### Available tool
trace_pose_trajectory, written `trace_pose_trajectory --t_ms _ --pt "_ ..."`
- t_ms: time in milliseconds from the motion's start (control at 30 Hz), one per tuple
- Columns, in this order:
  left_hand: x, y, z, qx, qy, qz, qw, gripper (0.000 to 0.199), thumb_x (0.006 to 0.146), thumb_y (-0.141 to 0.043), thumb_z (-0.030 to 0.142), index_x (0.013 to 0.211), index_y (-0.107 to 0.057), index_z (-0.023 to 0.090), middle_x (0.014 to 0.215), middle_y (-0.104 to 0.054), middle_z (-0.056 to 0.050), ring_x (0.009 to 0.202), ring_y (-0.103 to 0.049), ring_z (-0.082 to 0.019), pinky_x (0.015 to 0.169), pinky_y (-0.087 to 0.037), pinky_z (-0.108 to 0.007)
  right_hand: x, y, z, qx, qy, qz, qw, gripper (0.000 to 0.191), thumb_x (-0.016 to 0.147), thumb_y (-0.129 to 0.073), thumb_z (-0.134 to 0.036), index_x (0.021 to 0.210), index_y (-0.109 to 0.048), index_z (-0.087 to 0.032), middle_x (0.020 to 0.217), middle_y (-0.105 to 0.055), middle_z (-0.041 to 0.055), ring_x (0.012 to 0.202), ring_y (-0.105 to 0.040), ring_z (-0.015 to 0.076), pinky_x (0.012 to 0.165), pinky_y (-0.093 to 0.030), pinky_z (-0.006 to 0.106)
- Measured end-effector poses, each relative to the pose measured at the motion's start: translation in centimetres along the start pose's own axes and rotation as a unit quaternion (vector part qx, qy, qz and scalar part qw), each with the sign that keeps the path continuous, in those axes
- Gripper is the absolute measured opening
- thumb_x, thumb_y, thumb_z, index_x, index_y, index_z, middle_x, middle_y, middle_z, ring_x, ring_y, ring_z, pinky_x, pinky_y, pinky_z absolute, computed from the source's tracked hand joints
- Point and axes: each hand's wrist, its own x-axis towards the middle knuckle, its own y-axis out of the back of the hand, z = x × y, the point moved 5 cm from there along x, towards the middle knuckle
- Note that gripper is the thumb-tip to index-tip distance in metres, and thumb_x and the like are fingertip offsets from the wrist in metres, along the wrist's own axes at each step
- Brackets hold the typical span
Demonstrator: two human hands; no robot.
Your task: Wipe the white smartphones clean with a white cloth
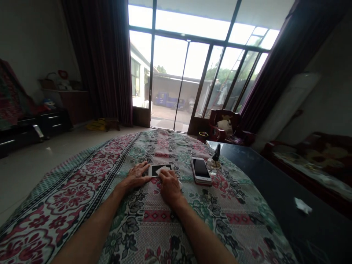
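A white phone (150, 171) lies flat and sideways on the flowered tablecloth, its dark screen facing up. My left hand (136, 175) rests at its left end, fingers apart and fingertips touching the edge. Over the right part of the screen, my right hand (169, 185) presses a crumpled white tissue (162, 169) with closed fingers. Farther right, a larger white phone (201, 169) lies on top of something flat. Beside it stands a clear bottle (213, 166) with a black spray top.
The round table wears a patterned cloth (158, 216). At the right, a dark table (264, 176) carries a crumpled white tissue piece (303, 205). Beyond are a carved wooden chair (225, 123), glass doors (176, 84) and dark curtains (110, 62).
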Motion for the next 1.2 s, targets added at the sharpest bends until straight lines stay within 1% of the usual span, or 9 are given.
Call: trace_pose_trajectory --t_ms 167,267,333,400,533,667,867,1067,1200 --pt "0.1 -0.2 -0.3 0.017 -0.014 0.003 1.0 0.067 0.082 -0.053 0.048 0.143 -0.041 0.022 0.154 -0.031 -0.009 0.141 -0.027 -0.03 0.114 -0.023 -0.044 0.6 -0.3 -2.1 -0.006 0.029 -0.045 0.999 0.028 0.089 -0.049 -0.019 0.113 -0.064 -0.024 0.125 -0.06 0.0015 0.109 -0.047 0.0203 0.095 -0.037 0.031" --pt "0.1 -0.2 -0.4 0.018 -0.019 -0.002 1.0 0.066 0.082 -0.053 0.046 0.143 -0.041 0.023 0.155 -0.031 -0.009 0.142 -0.026 -0.029 0.114 -0.023 -0.043 1.0 -0.4 -2.6 0.007 0.03 -0.048 0.998 0.027 0.093 -0.044 -0.022 0.109 -0.066 -0.027 0.124 -0.061 0.0 0.108 -0.048 0.0193 0.093 -0.037 0.03" --pt "0.0 0.0 -0.3 0.011 -0.019 -0.003 1.0 0.066 0.082 -0.053 0.047 0.143 -0.041 0.024 0.155 -0.031 -0.008 0.142 -0.025 -0.029 0.114 -0.023 -0.044 1.1 -0.5 -2.2 0.017 0.021 -0.044 0.999 0.026 0.091 -0.047 -0.023 0.108 -0.067 -0.027 0.125 -0.061 -0.0011 0.109 -0.048 0.0191 0.094 -0.037 0.03" --pt "-0.1 0.2 -0.2 0.001 -0.015 -0.008 1.0 0.068 0.082 -0.053 0.049 0.143 -0.041 0.023 0.155 -0.03 -0.008 0.143 -0.024 -0.03 0.114 -0.022 -0.045 1.2 -0.6 -1.3 0.02 -0.006 -0.036 0.999 0.027 0.088 -0.051 -0.019 0.107 -0.068 -0.027 0.123 -0.062 -0.0011 0.109 -0.049 0.0189 0.096 -0.036 0.029" --pt "-0.3 0.6 0.2 -0.019 -0.005 -0.009 1.0 0.067 0.081 -0.055 0.049 0.142 -0.043 0.024 0.154 -0.032 -0.008 0.142 -0.025 -0.031 0.114 -0.022 -0.045 1.0 0.1 1.7 0.015 -0.102 -0.003 0.995 0.031 0.085 -0.048 -0.012 0.101 -0.072 -0.023 0.117 -0.065 0.0011 0.107 -0.051 0.0199 0.096 -0.037 0.029" --pt "-0.3 0.8 0.2 -0.03 -0.017 0.0 0.999 0.067 0.079 -0.058 0.047 0.141 -0.045 0.024 0.153 -0.034 -0.007 0.141 -0.027 -0.03 0.114 -0.022 -0.044 0.7 1.0 3.7 -0.003 -0.164 0.027 0.986 0.037 0.084 -0.044 -0.011 0.109 -0.07 -0.021 0.125 -0.062 0.0036 0.113 -0.049 0.0214 0.098 -0.035 0.031" --pt "-0.2 0.6 -0.3 -0.036 -0.023 0.009 0.999 0.066 0.077 -0.061 0.049 0.135 -0.051 0.02 0.152 -0.036 -0.009 0.14 -0.031 -0.031 0.114 -0.024 -0.041 0.6 0.9 3.4 -0.018 -0.142 0.033 0.989 0.038 0.083 -0.047 -0.016 0.117 -0.065 -0.019 0.133 -0.056 0.0056 0.12 -0.043 0.0232 0.103 -0.03 0.034" --pt "-0.3 0.5 0.2 -0.004 -0.025 -0.004 1.0 0.065 0.083 -0.053 0.049 0.142 -0.044 0.024 0.153 -0.033 -0.009 0.141 -0.028 -0.031 0.113 -0.023 -0.045 0.7 0.9 3.4 -0.019 -0.153 0.024 0.988 0.04 0.084 -0.044 -0.016 0.12 -0.064 -0.016 0.133 -0.055 0.0073 0.12 -0.043 0.0234 0.103 -0.029 0.032" --pt "-0.3 0.5 0.5 0.007 -0.018 0.0 1.0 0.063 0.083 -0.052 0.048 0.142 -0.042 0.027 0.154 -0.033 -0.007 0.141 -0.028 -0.03 0.113 -0.024 -0.045 0.8 0.7 2.9 -0.039 -0.144 0.011 0.989 0.043 0.085 -0.045 -0.018 0.125 -0.06 -0.017 0.136 -0.053 0.0076 0.122 -0.041 0.0254 0.103 -0.028 0.035"
